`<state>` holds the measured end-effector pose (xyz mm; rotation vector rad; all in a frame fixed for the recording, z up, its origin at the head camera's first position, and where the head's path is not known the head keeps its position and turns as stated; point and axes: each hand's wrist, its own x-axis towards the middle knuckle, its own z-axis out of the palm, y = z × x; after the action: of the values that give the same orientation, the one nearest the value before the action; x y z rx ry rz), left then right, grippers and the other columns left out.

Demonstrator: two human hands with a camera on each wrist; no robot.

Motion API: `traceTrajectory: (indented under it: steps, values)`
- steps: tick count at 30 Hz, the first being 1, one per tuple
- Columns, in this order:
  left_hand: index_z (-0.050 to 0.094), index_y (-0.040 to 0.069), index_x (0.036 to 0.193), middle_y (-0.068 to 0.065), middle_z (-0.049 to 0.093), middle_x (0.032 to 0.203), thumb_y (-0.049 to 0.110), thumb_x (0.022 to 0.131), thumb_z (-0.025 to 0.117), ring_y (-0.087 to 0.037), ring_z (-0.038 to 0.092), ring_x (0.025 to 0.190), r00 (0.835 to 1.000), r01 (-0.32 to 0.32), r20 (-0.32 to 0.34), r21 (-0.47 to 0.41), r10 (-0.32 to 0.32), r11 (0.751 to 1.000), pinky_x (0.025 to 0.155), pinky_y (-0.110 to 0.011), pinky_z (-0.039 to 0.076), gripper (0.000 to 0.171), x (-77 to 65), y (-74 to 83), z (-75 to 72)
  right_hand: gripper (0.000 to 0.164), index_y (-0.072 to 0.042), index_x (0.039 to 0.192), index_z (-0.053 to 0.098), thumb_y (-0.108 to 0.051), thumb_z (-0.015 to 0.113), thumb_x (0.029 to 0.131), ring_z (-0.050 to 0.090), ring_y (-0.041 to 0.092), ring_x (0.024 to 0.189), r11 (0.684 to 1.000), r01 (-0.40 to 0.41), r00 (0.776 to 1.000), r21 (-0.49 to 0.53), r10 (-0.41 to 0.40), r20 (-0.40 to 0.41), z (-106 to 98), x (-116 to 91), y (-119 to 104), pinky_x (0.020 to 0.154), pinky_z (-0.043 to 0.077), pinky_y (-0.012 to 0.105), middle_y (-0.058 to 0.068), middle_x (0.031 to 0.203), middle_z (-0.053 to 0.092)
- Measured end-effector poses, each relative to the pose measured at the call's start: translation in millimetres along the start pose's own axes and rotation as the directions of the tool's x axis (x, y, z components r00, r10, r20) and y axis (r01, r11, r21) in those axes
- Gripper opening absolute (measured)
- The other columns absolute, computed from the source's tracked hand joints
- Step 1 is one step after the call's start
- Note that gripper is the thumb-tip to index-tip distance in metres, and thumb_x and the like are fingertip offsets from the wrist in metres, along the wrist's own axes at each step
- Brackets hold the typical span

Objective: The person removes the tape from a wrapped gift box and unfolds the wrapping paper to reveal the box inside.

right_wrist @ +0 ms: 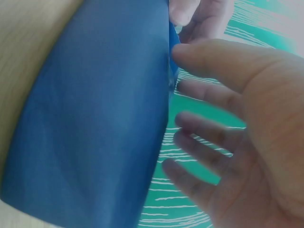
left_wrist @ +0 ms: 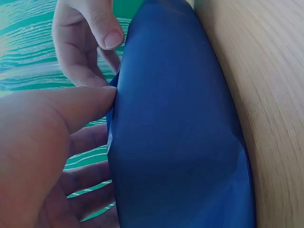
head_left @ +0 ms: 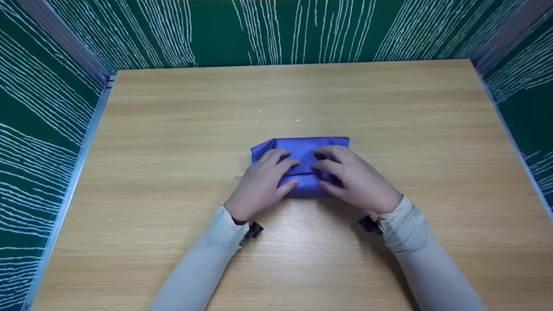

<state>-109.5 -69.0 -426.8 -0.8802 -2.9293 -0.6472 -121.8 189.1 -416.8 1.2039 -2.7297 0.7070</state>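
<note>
A blue-purple wrapped parcel [head_left: 306,149] lies at the middle of the table, with a flap edge running across its top. My left hand [head_left: 263,181] rests over its left part, fingers spread and lightly bent. In the left wrist view the left thumb [left_wrist: 102,97] touches the parcel's upper edge. Over the right part is my right hand [head_left: 356,177], its fingers apart and the fingertips at the flap. The right wrist view shows the right thumb [right_wrist: 190,54] at the top edge of the blue wrapping [right_wrist: 99,104]. Neither hand curls round anything.
The wooden table [head_left: 173,121] spreads out on all sides of the parcel. Several tiny white scraps [head_left: 297,120] lie beyond it, and a pale strip [head_left: 238,176] pokes out by the left hand. Green walls with white streaks [head_left: 259,32] enclose the table's back and sides.
</note>
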Motion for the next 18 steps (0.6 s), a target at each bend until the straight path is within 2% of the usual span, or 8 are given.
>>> traceTrajectory:
  steps: [2,5,12,18]
  values:
    - [0.063,0.016,0.141,-0.009,0.053,0.150,0.043,0.104,0.060,-0.026,0.046,0.143,1.000,0.001,0.002,-0.004,-0.001,1.000,0.116,-0.045,0.042,0.046,0.1,0.3,-1.2,0.024,-0.008,0.115,0.076,-0.012,0.078,0.092,0.053,0.033,0.132,0.999,0.033,0.999,0.002,-0.033,-0.006,-2.1,0.0,0.6,0.111,0.044,0.052,0.014,0.142,0.058]
    - [0.062,0.016,0.142,-0.009,0.052,0.150,0.044,0.105,0.059,-0.026,0.046,0.143,1.000,0.006,0.008,-0.008,-0.006,1.000,0.115,-0.045,0.043,0.046,0.1,0.7,-1.8,0.019,-0.010,0.111,0.079,-0.008,0.078,0.092,0.052,0.033,0.132,0.997,0.070,0.998,-0.008,-0.070,-0.002,-2.7,-0.4,2.1,0.111,0.043,0.053,0.013,0.140,0.059]
    - [0.060,0.016,0.144,-0.010,0.049,0.152,0.043,0.106,0.057,-0.027,0.044,0.144,1.000,0.008,0.028,-0.001,-0.008,1.000,0.114,-0.046,0.043,0.048,0.4,0.7,-2.1,0.024,-0.013,0.112,0.081,-0.005,0.081,0.089,0.050,0.035,0.135,0.981,0.178,0.984,-0.077,-0.178,-0.003,-0.2,-0.7,5.1,0.114,0.040,0.052,0.015,0.137,0.061]
    - [0.055,0.022,0.151,-0.011,0.047,0.155,0.046,0.106,0.055,-0.030,0.042,0.146,0.999,0.010,0.047,0.019,-0.011,1.000,0.117,-0.049,0.040,0.051,0.3,0.9,-1.0,0.018,-0.009,0.107,0.082,-0.004,0.079,0.089,0.052,0.036,0.132,0.982,0.169,0.985,-0.090,-0.172,-0.033,1.6,0.1,5.2,0.114,0.040,0.051,0.016,0.133,0.064]
